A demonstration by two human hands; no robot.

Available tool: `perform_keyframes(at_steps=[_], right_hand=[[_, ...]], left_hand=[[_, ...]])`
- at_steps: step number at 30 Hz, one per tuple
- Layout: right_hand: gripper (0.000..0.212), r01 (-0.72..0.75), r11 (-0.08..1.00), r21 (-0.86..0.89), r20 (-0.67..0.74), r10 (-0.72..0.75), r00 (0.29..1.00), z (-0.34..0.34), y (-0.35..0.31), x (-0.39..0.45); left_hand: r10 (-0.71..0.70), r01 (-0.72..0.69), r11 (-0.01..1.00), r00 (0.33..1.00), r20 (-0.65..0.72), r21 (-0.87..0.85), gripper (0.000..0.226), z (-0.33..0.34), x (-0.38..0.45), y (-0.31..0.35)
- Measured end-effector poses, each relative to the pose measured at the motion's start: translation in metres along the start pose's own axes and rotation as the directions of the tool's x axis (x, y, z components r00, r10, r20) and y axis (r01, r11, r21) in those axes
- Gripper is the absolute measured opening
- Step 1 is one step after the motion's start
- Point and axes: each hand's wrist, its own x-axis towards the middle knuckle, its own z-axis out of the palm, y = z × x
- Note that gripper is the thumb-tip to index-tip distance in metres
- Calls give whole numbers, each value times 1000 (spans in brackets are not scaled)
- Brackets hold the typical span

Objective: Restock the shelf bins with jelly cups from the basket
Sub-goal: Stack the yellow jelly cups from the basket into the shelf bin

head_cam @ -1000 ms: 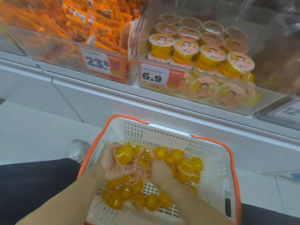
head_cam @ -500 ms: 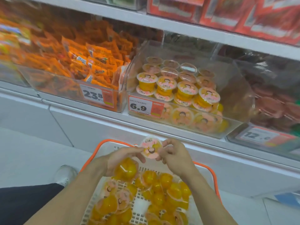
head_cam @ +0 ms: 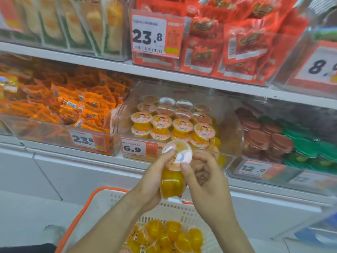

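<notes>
My left hand [head_cam: 152, 181] grips an orange jelly cup [head_cam: 171, 184] and touches a second cup [head_cam: 179, 153] stacked on top of it. My right hand [head_cam: 203, 177] pinches that upper cup, whose pink lid faces me. Both hands are raised in front of the clear shelf bin [head_cam: 231, 125], which holds several rows of jelly cups [head_cam: 161, 125] behind a 6.9 price tag. Below, the white basket with an orange rim [head_cam: 85, 209] holds several more loose jelly cups [head_cam: 167, 236].
Left of the jelly bin stands a bin of orange snack packets [head_cam: 63, 110] tagged 23.8. On the right, a bin of brown and green round packs [head_cam: 273, 141] is tagged 12.0. The upper shelf [head_cam: 164, 71] carries red packets [head_cam: 228, 44] overhead.
Both hands rose out of the basket with jelly cups and moved up toward the jelly bin. My view tilted upward from the basket to the shelves.
</notes>
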Motion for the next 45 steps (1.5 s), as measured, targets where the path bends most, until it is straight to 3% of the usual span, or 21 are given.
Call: perform_keyframes(at_steps=[2, 5, 9, 13, 16, 19, 21, 24, 28, 32, 36, 41, 45], right_hand=[[24, 24, 999, 21, -85, -22, 996, -5, -5, -2], [19, 49, 998, -38, -167, -55, 984, -12, -16, 6], [16, 80, 996, -27, -194, -84, 977, -14, -36, 31], [9, 42, 999, 10, -175, -40, 984, -15, -44, 69], [5, 19, 985, -172, -153, -46, 987, -22, -32, 95], [6, 27, 923, -383, -148, -90, 985, -28, -20, 116], [10, 29, 851, -525, -156, -129, 979, -30, -16, 130], [16, 46, 744, -666, -165, -207, 964, -27, -9, 152], [7, -13, 572, -820, -152, -195, 969, -23, 0, 183], [24, -14, 446, -895, -106, -182, 978, -23, 16, 216], [25, -120, 432, -894, -140, -13, 990, -26, 20, 235], [25, -105, 407, -907, -155, -90, 984, -18, 17, 248], [26, -104, 281, -954, -139, -109, 984, -14, 21, 253]], left_hand=[[14, -15, 998, 1000, 8, 61, 43, 13, 2, 3], [92, -88, 944, 996, 1, 317, 35, 26, 5, 25], [151, -146, 834, 988, 34, 532, 30, 42, 6, 72], [191, -138, 700, 982, 2, 701, 44, 46, 16, 101], [189, -50, 745, 972, -139, 665, 37, 32, 9, 109], [114, 7, 897, 963, -245, 443, 40, 11, 14, 109], [75, 4, 964, 955, -287, 265, 37, 5, 17, 112], [101, -49, 984, 948, -302, 174, 33, 7, 25, 118], [126, -66, 981, 932, -340, 181, 21, 11, 32, 113], [202, -109, 965, 885, -418, 237, 27, 8, 44, 109], [309, -177, 935, 834, -457, 308, 43, 1, 57, 102], [413, -230, 868, 827, -381, 441, 44, -1, 67, 93], [433, -234, 843, 830, -352, 484, 42, -7, 72, 89]])
